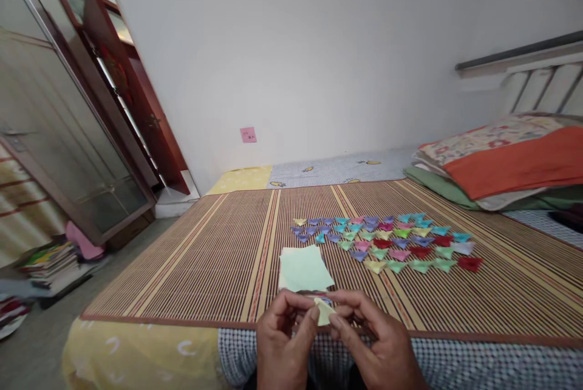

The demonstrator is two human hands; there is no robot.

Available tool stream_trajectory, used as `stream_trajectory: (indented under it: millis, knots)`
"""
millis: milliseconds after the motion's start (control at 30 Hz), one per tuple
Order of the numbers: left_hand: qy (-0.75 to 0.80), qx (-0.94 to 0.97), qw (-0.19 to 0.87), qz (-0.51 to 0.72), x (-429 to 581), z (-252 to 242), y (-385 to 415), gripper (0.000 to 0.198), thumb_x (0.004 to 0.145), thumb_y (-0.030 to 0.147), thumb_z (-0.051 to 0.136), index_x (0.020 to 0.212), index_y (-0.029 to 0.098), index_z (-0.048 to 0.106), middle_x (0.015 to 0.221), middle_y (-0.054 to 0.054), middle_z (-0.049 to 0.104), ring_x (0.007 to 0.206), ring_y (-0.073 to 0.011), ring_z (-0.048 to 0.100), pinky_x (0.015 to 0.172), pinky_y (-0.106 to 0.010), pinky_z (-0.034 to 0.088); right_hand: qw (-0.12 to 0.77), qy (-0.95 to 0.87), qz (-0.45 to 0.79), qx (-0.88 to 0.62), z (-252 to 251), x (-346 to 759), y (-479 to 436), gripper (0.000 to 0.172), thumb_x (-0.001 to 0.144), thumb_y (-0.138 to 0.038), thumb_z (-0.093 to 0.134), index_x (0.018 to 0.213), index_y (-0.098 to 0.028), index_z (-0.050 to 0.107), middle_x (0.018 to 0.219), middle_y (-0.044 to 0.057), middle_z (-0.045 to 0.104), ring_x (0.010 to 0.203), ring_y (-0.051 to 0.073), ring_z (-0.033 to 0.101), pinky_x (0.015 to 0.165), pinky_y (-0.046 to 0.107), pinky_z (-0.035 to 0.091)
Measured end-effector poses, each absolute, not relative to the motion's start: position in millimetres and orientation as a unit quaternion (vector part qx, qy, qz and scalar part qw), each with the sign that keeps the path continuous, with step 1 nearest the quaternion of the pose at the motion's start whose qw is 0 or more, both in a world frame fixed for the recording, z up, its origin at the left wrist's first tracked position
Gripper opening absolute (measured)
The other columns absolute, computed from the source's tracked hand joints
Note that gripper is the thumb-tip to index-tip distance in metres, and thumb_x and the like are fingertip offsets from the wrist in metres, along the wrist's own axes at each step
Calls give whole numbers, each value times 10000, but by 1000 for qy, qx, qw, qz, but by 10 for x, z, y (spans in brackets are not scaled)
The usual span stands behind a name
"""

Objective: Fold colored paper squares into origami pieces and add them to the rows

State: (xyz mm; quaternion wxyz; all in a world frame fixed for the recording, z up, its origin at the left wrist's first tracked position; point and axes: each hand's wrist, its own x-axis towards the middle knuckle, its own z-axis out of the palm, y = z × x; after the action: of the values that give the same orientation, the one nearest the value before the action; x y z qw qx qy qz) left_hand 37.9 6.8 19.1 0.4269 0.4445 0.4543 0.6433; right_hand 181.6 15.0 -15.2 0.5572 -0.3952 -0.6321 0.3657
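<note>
My left hand [283, 335] and my right hand [373, 335] meet at the bottom centre, fingers pinched together on a small pale yellow folded paper piece [324, 311]. Just beyond them a stack of pale green and yellow square paper sheets [304, 268] lies on the striped bamboo mat [200, 256]. Farther out, several small folded paper pieces [387, 241] in blue, purple, green, pink, red and yellow lie in rows on the mat.
The mat covers a bed with a yellow sheet [136, 353] at its left edge. Folded quilts and a pillow [505, 159] lie at the right. A stack of books [50, 262] sits on the floor at left, near a glass door [68, 135].
</note>
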Motion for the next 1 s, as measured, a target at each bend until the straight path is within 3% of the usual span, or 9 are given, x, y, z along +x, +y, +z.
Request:
stream_trajectory:
  millis: [200,367,500,733,867,1000]
  knots:
    - [484,513,382,597,310,137,76,203,773,335,781,697,173,686,650,-17,686,628,-166,611,612,-235,475,505,-652,369,-428,-64,1847,165,239,907,-328,667,1105,-212,732,715,5,699,661,192,697,642,263,572]
    - [467,573,370,563,287,95,76,127,812,269,712,737,194,643,693,-1,649,666,-165,596,642,-237,465,507,-663,385,-393,-3,1829,189,187,895,-370,675,902,-204,761,810,31,686,715,189,651,638,264,518]
    - [428,576,399,571,306,112,58,131,820,257,716,783,203,601,740,6,637,716,-165,627,679,-235,487,540,-649,384,-375,-20,1804,186,219,941,-349,627,798,-196,692,784,23,641,756,194,640,700,281,512]
    - [406,568,417,582,282,130,8,136,847,258,741,846,198,620,833,-23,702,818,-182,688,770,-259,523,514,-663,379,-390,22,1806,126,254,966,-381,595,785,-203,602,768,6,601,744,187,607,697,275,491]
    - [414,517,465,588,260,147,-25,225,780,304,823,889,178,671,839,-38,718,769,-177,681,697,-245,524,543,-660,358,-377,43,1795,66,256,998,-377,550,802,-214,572,796,4,578,758,179,596,708,264,489]
    - [416,488,520,564,232,167,-75,290,753,404,849,776,147,717,690,-37,716,632,-160,654,615,-240,508,556,-650,364,-369,50,1774,2,257,1000,-387,552,809,-216,578,770,-3,559,712,171,581,659,247,488]
